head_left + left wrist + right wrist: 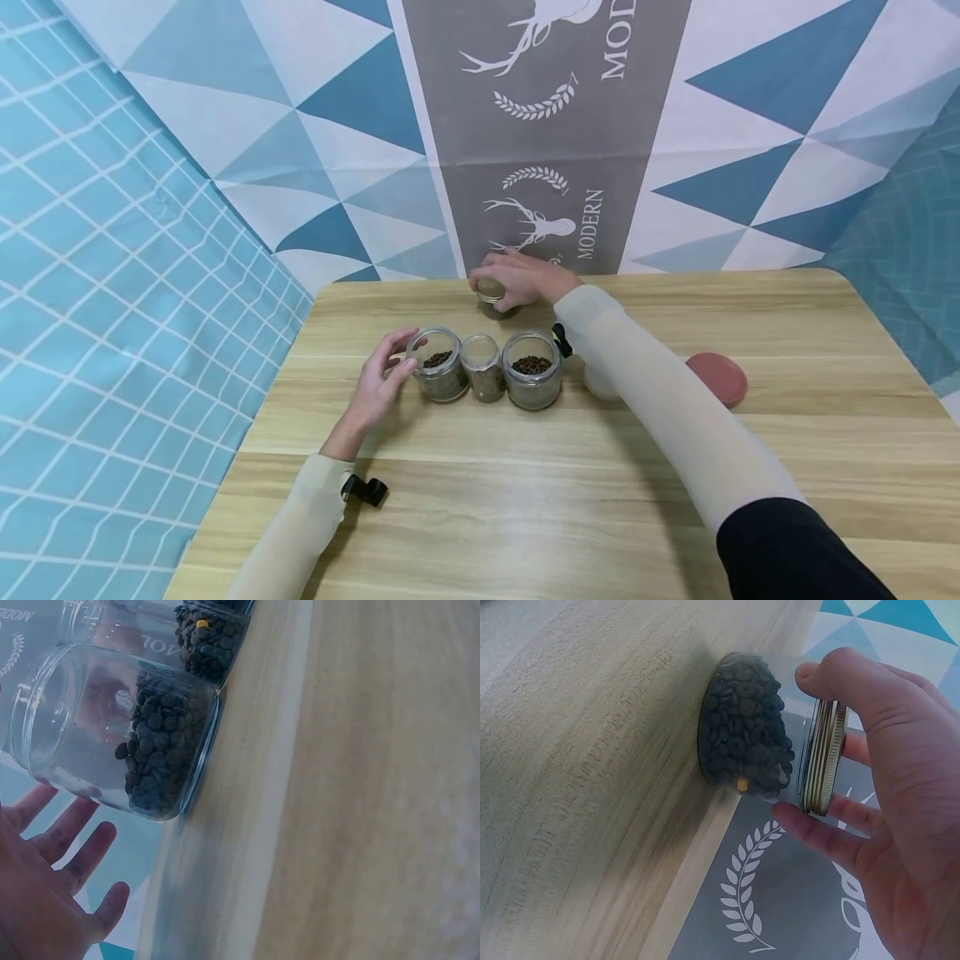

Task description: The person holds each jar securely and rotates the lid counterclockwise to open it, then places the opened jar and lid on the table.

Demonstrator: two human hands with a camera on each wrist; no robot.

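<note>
At the back of the table my right hand [519,277] grips a clear jar [742,727] with a gold screw lid [826,757], thumb and fingers round its upper part. Dark pellets and one orange piece show inside it. My left hand [378,382] is at the left side of an open glass jar [441,385], fingers spread and loosely bent; whether they touch it is hard to tell. Dark pellets [161,746] fill its lower part. To its right stand a narrower open jar [488,385] and another wide open jar [533,390], both with contents.
A red round lid [717,379] lies right of my right sleeve [667,400]. A pale round object [597,385] is partly hidden behind that sleeve. The wooden table [555,500] ends at a patterned backdrop [540,133], with blue checked cloth [112,292] on the left.
</note>
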